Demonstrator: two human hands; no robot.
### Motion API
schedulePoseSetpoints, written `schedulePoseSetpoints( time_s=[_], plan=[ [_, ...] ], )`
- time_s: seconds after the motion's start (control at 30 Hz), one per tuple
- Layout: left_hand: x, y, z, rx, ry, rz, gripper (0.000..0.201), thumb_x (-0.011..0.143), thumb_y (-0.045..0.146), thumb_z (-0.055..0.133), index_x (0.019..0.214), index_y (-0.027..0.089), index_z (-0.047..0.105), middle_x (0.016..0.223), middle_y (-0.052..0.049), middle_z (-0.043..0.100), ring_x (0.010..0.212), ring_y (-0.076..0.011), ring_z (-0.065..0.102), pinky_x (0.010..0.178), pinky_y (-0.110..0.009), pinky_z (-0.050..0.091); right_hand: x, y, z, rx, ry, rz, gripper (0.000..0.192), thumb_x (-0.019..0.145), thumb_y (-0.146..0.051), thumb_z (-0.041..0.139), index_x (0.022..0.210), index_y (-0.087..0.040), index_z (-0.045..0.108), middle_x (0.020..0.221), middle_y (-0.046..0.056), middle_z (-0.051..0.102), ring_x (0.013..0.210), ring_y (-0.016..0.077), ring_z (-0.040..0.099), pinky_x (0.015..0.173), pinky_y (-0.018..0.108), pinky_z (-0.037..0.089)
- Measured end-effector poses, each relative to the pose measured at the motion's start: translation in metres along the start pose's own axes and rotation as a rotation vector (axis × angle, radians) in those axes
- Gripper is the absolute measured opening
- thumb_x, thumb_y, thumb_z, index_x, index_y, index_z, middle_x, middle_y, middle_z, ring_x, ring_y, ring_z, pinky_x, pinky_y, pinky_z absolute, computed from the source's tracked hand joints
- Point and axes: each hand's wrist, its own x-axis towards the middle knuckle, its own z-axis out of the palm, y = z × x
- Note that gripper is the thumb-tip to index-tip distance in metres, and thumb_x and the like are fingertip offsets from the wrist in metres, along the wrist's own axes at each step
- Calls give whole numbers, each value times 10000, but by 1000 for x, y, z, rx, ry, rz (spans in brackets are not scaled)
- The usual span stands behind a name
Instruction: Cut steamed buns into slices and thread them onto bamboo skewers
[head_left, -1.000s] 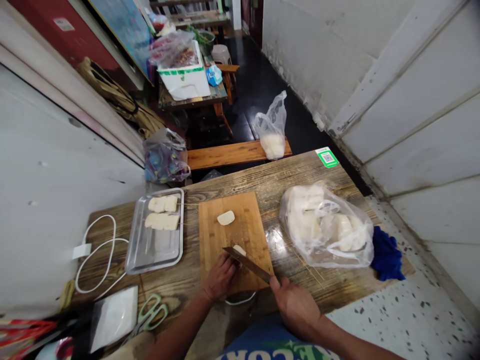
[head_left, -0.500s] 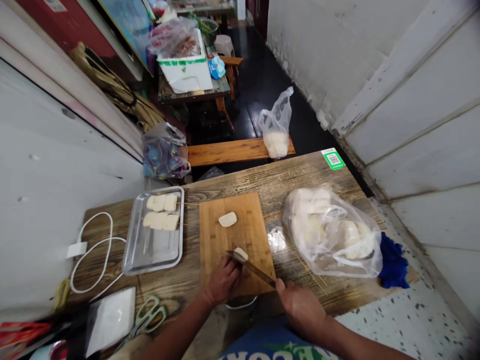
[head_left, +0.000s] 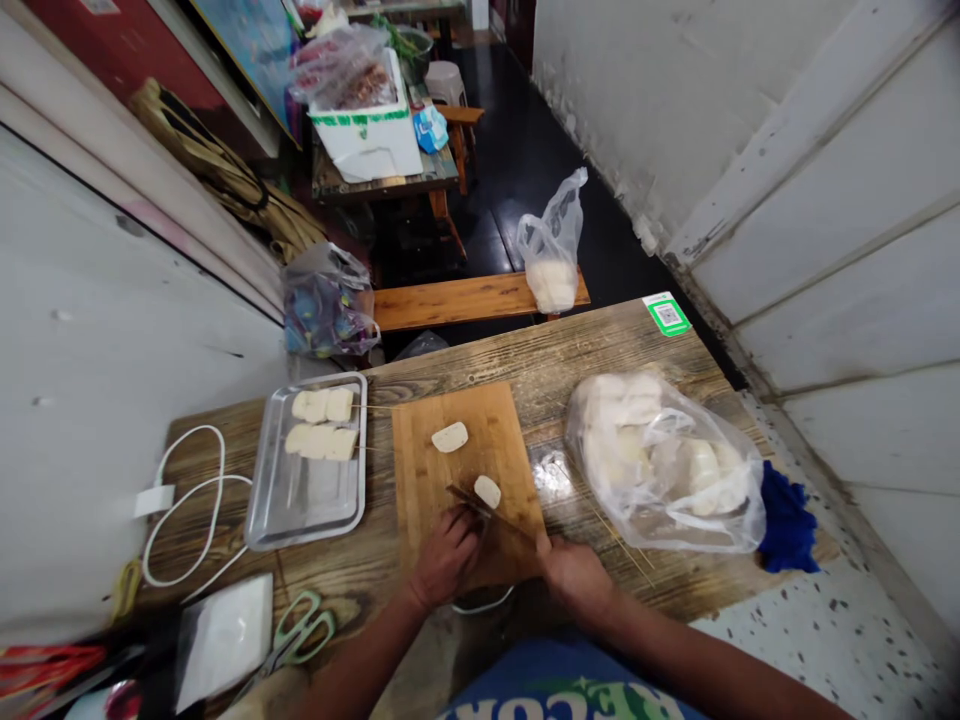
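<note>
A: Now, a knife [head_left: 491, 517] is gripped in the right hand [head_left: 571, 577]; since a second ago its blade has been lowered flat onto the cutting board [head_left: 420, 470].

B: Left hand [head_left: 448, 553]?

A: Curled on the board's near edge, touching the blade; whatever is held under it can't be told. A white slice [head_left: 487, 491] has been freed beside the blade, another slice [head_left: 450, 437] farther up. Cutting is judged ongoing.

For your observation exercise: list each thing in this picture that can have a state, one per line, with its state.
Knife: held in right hand, blade on cutting board.
Left hand: pressing on the board beside the blade.
Cut slice: lying loose beyond the blade.
Tray: holds two skewers.
Plastic bag: open, filled.
Scissors: closed.
</note>
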Motion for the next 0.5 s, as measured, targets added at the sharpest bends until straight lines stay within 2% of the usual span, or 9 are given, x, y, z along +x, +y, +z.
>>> schedulePoseSetpoints(
  time_s=[0.1, 0.2, 0.37, 0.5],
  plan=[
    [-6, 3, -4, 48, 28, -19, 269, 766, 150, 496, 1029, 140, 552, 1112, -127, 496, 1115, -261, 373, 898, -425, 381, -10, 6, -10, 29, 8, -20, 186, 768, -85, 413, 916, -140, 512, 736, 65, 635, 615, 180, 628, 488, 225, 433],
    [-17, 3, -4, 93, 60, -29, 341, 773, 158, 490, 1112, 126, 509, 1092, -139, 517, 1101, -260, 402, 889, -433, 388, -29, 1, -24, 16, 10, -3, 215, 744, -45, 404, 898, -151, 509, 738, 67, 625, 561, 196, 620, 435, 243, 414],
    [-27, -1, 3, 136, 99, 10, 186, 764, 108, 470, 922, 120, 568, 906, -118, 579, 977, -228, 500, 865, -426, 412, -54, -15, -39, -50, 10, -63, 148, 741, -66, 448, 859, -150, 479, 691, 61, 613, 504, 163, 603, 406, 195, 379],
    [-29, -4, 8, 137, 85, 38, 177, 741, 86, 500, 908, 95, 559, 893, -119, 576, 971, -233, 495, 889, -448, 396, -56, -17, -41, -36, 7, -30, 111, 762, -76, 437, 821, -164, 469, 686, 53, 607, 512, 181, 604, 405, 215, 380]
  ],
)
